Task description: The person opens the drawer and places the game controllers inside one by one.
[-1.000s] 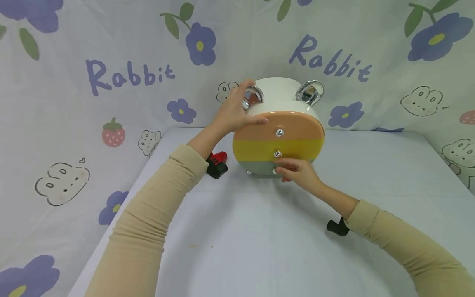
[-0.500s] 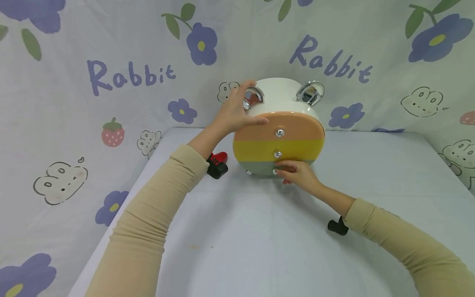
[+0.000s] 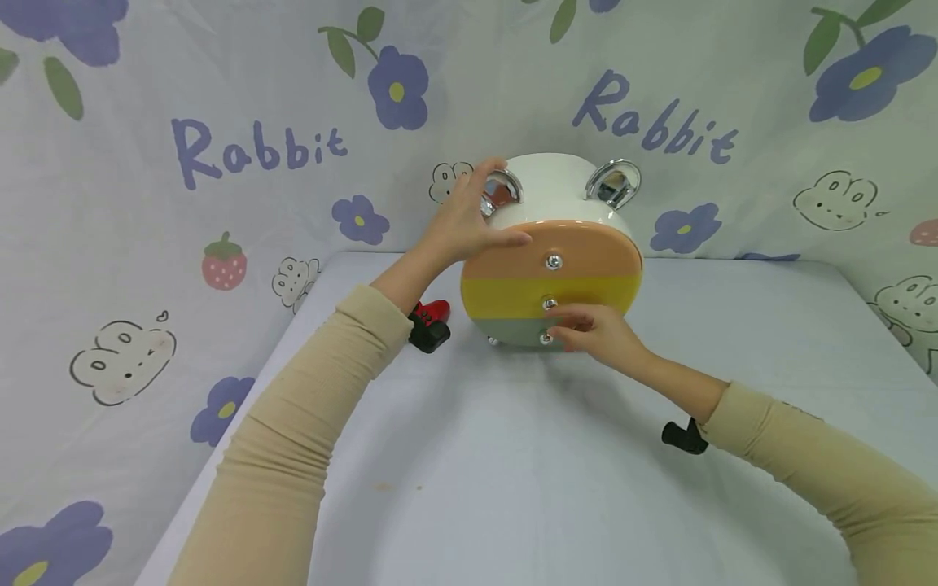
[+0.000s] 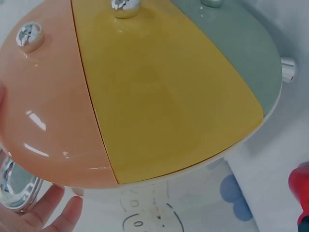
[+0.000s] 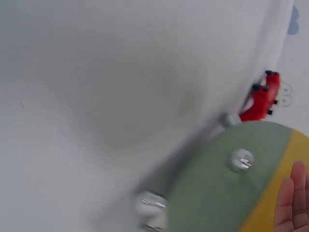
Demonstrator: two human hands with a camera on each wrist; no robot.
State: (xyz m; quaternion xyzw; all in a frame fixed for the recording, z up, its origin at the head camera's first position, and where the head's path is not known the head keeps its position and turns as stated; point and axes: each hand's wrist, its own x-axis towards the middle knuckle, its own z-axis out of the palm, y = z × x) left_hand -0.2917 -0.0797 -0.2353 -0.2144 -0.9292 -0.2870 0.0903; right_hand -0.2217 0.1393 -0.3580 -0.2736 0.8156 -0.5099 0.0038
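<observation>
A rounded mini drawer cabinet in the head view has a white body, orange, yellow and green drawers, chrome knobs and two chrome loops on top. All three drawers sit flush. My left hand grips its upper left, thumb on the orange front, other fingers around the left chrome loop. My right hand is at the front by the lower knobs, with index finger and thumb apart. In the right wrist view, the green drawer's knob stands free of the fingers, which lie over the yellow drawer.
A red game controller with black parts lies on the white-covered table, left of the cabinet. Close behind the cabinet hangs a printed cloth with flowers and rabbits. Black wrist mounts sit at my sleeves.
My right hand, earlier with its thumb and finger at the green drawer's knob, has come off it and shifted slightly up and right. The left hand and the cabinet stay put.
</observation>
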